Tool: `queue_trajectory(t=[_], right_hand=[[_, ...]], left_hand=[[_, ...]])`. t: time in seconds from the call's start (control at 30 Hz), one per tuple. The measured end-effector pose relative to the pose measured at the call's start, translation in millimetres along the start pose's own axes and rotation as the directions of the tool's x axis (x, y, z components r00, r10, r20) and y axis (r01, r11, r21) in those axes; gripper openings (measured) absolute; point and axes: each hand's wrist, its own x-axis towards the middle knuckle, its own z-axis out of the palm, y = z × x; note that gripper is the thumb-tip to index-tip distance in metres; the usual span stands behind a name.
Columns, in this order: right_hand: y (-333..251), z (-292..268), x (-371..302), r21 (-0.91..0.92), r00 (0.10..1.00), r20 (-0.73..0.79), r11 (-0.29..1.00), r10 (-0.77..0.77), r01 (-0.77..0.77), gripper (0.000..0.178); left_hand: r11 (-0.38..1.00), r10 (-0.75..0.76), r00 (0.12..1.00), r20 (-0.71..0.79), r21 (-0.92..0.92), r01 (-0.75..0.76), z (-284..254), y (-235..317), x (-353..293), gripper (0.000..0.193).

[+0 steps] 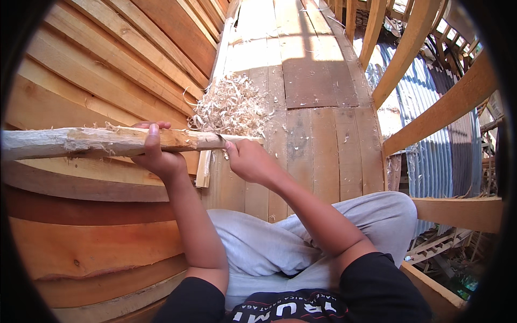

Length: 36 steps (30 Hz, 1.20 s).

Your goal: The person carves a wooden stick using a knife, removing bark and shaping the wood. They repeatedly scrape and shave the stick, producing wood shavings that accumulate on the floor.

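A long, roughly peeled wooden pole (pixel 97 141) runs in from the left edge, with frayed fibres along its upper side. My left hand (pixel 156 151) is closed round it from below, thumb lying over the top. Close to the pole's right end, my right hand (pixel 250 160) is closed on what looks like a knife (pixel 221 140). Only a small dark bit of its blade shows against the wood; the handle is hidden in my fingers. A heap of curled wood shavings (pixel 231 107) lies on the floor just beyond my hands.
I sit cross-legged in grey trousers (pixel 264 242) on a plank floor (pixel 318 145). A wall of overlapping boards (pixel 97 231) rises close on my left. Wooden railing posts (pixel 447 116) line the right, with a corrugated metal roof (pixel 431 145) below. A short wood strip (pixel 203 169) stands by the wall.
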Motion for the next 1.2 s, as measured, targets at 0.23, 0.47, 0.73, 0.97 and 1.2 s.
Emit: queue_trajectory(t=[0.23, 0.47, 0.73, 0.97, 1.2], right_hand=[[92.8, 12.5, 31.3, 0.021, 0.948, -0.063, 0.950, 0.312, -0.312, 0.053], [90.0, 19.2, 32.1, -0.046, 0.985, -0.036, 0.985, 0.167, -0.168, 0.055], [32.0, 17.6, 15.1, -0.087, 0.988, -0.030, 0.984, 0.153, -0.155, 0.052], [96.3, 16.3, 35.4, -0.093, 0.947, -0.107, 0.945, 0.303, -0.313, 0.055], [0.6, 7.2, 3.6, -0.060, 0.992, -0.010, 0.990, 0.124, -0.125, 0.053]], left_hand=[[0.997, -0.005, 0.998, 0.060, -0.072, 0.010, -0.3, -3.8, 2.1, 0.023], [0.991, -0.110, 0.992, -0.065, -0.082, 0.105, -1.5, -5.3, 3.2, 0.023], [0.994, -0.028, 0.999, 0.043, -0.106, 0.033, -18.2, -12.5, 13.4, 0.022], [0.997, -0.041, 0.999, 0.032, -0.066, 0.043, -5.1, -7.2, 8.4, 0.021], [1.000, 0.006, 0.995, 0.098, -0.002, -0.006, -5.6, -2.0, 1.4, 0.020]])
